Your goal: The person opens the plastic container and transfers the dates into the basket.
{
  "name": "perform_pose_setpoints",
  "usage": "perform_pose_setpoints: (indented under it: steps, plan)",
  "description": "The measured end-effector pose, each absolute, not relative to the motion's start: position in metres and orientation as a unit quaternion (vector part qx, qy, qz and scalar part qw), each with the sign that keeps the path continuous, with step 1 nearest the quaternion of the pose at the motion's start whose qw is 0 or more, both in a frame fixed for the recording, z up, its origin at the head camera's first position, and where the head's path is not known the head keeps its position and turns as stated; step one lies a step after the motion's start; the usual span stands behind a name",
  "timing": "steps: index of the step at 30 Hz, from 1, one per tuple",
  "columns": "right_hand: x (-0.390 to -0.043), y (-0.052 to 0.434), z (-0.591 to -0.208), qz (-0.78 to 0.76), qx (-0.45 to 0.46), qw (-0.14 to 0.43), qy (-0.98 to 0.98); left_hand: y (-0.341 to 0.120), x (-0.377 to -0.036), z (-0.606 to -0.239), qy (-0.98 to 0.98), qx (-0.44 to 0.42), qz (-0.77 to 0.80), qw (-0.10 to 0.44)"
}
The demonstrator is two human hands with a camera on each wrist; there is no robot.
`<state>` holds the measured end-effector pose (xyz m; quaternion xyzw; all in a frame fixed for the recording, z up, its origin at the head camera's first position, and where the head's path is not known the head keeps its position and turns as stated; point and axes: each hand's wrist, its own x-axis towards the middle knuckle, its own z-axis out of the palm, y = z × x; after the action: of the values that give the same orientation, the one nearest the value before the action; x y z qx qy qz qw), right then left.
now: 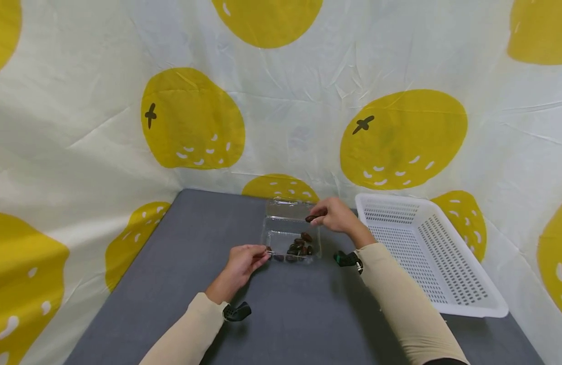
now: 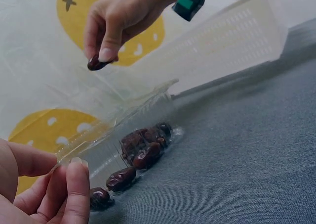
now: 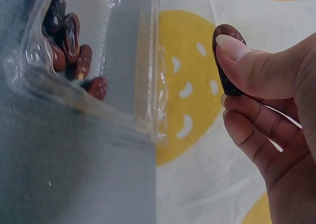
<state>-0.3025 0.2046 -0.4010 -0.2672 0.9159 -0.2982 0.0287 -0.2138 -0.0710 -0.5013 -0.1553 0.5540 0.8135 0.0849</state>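
Note:
A clear plastic clamshell box [image 1: 281, 224] sits on the table with its lid [image 1: 287, 208] tipped back. Several dark brown dates [image 1: 299, 247] lie inside, mostly toward the near right part. My left hand [image 1: 241, 263] pinches the box's near left rim between thumb and fingers, as the left wrist view shows. Above the box's right side, my right hand [image 1: 336, 215] holds one date [image 3: 228, 61] between thumb and fingertips. That date is well apart from the others in the left wrist view.
To the right stands a white perforated plastic basket [image 1: 472, 306], its back left corner close to my right hand. Dark grey cloth covers the table [image 1: 281, 324]. A white curtain [image 1: 290, 132] with yellow fruit prints hangs behind the table and at its sides.

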Motion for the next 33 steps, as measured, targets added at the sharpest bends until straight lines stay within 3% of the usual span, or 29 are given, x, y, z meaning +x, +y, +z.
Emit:
perform_pose_setpoints:
  steps: [16,33]
  plan:
    - [-0.305,0.243,-0.394,-0.280,-0.251,-0.032,0.926,-0.072,-0.213,-0.504,0.551,-0.155,0.816,0.084]
    - [-0.308,0.292,-0.393,-0.276,-0.211,-0.042,0.937,-0.072,-0.213,-0.504,0.555,-0.159,0.812,0.086]
